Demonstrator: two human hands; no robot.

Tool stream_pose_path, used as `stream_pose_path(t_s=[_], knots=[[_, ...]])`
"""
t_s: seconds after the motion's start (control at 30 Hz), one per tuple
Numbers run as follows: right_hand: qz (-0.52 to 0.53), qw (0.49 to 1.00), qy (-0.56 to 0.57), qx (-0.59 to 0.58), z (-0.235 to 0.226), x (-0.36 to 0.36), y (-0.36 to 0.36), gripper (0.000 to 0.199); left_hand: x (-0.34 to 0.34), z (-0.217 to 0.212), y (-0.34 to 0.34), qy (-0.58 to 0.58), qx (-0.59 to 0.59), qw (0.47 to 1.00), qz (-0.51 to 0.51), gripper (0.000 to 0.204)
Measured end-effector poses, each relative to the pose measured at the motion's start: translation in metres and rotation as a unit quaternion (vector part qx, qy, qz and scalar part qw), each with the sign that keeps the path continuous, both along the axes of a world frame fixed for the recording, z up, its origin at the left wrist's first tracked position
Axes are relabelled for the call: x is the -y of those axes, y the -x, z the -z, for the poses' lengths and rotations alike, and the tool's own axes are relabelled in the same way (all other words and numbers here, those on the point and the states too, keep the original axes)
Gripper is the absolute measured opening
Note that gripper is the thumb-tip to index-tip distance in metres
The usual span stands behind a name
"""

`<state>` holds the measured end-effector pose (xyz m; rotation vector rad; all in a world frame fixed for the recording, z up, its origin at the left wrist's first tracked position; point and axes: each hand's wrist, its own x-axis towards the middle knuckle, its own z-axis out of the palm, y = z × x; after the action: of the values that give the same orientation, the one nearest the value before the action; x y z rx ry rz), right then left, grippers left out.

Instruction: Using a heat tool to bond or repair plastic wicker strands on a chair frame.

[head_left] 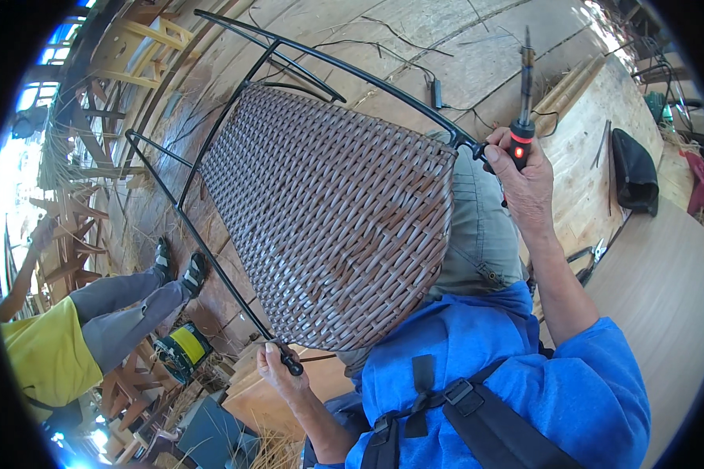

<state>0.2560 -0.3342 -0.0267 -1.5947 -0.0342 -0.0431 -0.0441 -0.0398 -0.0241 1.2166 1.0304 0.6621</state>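
Brown woven panel (336, 227) lies over grey-green trousers (481, 227) in its black frame (226, 274); below the panel, left grip (280, 369) clasps the frame; at the panel's right, right grip (524, 176) grasps a soldering iron (522, 132).

The brown, tightly woven panel (336, 219) barred the direct path between left hand (283, 374) and right hand (528, 180). Narrow openings separated its edges from the black tubular metal frame (180, 207). Beyond the right hand, a black-and-red handheld tool with a slim metal shaft (522, 134) obstructed passage; to the right, room extended above the pale wood-coloured bench (665, 305), toward a black pouch (633, 173).
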Motion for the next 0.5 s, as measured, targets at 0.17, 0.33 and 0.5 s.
stream_pose_path(t_s=[0.17,0.33,0.5], knots=[[-0.038,0.999,0.003,-0.028,-0.006,0.004,-0.002,0.014,-0.005,-0.004,0.002,-0.032,-0.065,0.997,0.024,0.021],[-0.034,0.999,0.004,-0.015,-0.004,0.005,-0.004,0.017,-0.007,-0.01,0.002,-0.082,-0.136,0.986,0.054,0.022],[-0.001,0.997,-0.021,-0.074,-0.011,0.028,0.015,0.021,0.003,-0.036,-0.008,-0.184,-0.31,0.924,0.126,0.026]])
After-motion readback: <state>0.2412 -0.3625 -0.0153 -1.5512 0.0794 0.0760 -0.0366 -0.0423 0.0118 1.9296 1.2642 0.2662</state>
